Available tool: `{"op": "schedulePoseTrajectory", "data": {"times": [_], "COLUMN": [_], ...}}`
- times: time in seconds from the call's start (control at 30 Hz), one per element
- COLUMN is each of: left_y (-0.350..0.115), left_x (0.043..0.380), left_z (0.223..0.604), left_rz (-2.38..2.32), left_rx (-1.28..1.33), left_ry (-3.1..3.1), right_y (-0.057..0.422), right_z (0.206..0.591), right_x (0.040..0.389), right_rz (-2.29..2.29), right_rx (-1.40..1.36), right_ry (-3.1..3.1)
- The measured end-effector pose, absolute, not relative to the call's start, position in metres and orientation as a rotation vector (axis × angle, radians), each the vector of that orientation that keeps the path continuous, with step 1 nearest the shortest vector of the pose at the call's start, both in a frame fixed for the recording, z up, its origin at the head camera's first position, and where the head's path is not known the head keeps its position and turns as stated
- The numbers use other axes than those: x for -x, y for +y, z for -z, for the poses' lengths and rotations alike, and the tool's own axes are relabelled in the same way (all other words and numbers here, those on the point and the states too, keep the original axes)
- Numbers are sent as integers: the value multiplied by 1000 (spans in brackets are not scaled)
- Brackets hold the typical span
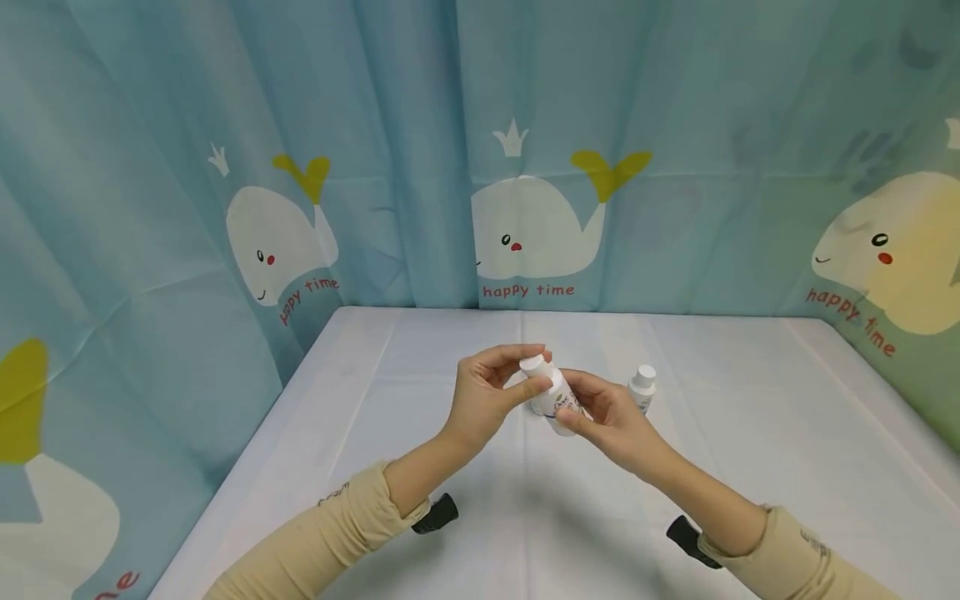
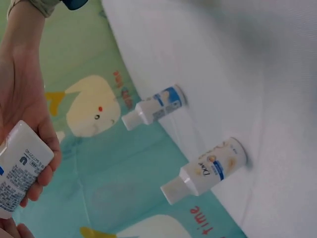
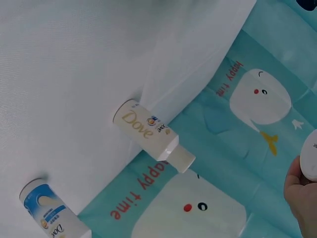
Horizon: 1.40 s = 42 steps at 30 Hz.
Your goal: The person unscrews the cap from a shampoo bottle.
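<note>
While the left hand (image 1: 483,396) pinches its upper end and the right hand (image 1: 618,423) grips its body, a white bottle (image 1: 562,400) tilts over the table (image 1: 420,342), short of its far edge — a slackened grip could drop it against the gold-lettered bottle (image 3: 143,130) behind. A blue-labelled bottle (image 2: 157,104) stands nearer the right edge — all three opaque, contents hidden.

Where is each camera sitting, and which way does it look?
Head: on the head, looking forward and down at the left hand, right hand and held bottle; both sleeves show.
Left wrist: on that wrist, facing table and curtain; the right hand shows.
Right wrist: on that wrist, facing them too; part of a hand shows.
Shared: both wrist views show the blue-labelled bottle and gold-lettered bottle.
</note>
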<state>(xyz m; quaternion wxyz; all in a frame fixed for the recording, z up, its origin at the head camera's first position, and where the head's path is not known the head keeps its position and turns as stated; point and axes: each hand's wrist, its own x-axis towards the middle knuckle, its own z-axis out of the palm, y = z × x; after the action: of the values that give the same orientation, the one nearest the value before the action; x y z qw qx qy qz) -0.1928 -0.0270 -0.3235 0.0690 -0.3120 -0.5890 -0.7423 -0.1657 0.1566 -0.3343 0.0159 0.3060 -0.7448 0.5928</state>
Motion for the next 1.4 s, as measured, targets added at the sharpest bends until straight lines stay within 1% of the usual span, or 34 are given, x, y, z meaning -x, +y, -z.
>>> {"op": "schedulePoseTrajectory", "data": {"times": [0.4, 0.63, 0.83, 0.97, 1.4], "left_y": [-24, -29, -39, -45, -42], "left_x": [192, 194, 199, 200, 201], "left_z": [322, 320, 318, 317, 320], "left_rz": [2283, 2261, 2102, 1998, 1958], "left_rx": [916, 1064, 1210, 1257, 1147], "left_ry": [-1783, -1818, -1913, -1952, -1931], "right_y": [156, 158, 161, 162, 160], "right_z": [331, 328, 330, 330, 330], "right_x": [167, 166, 167, 168, 167], "right_rz": [-1846, -1825, -1824, -1825, -1865], "right_rx": [-826, -776, -747, -739, -720], "right_ry": [-2336, -2356, -2382, -2392, -2386]}}
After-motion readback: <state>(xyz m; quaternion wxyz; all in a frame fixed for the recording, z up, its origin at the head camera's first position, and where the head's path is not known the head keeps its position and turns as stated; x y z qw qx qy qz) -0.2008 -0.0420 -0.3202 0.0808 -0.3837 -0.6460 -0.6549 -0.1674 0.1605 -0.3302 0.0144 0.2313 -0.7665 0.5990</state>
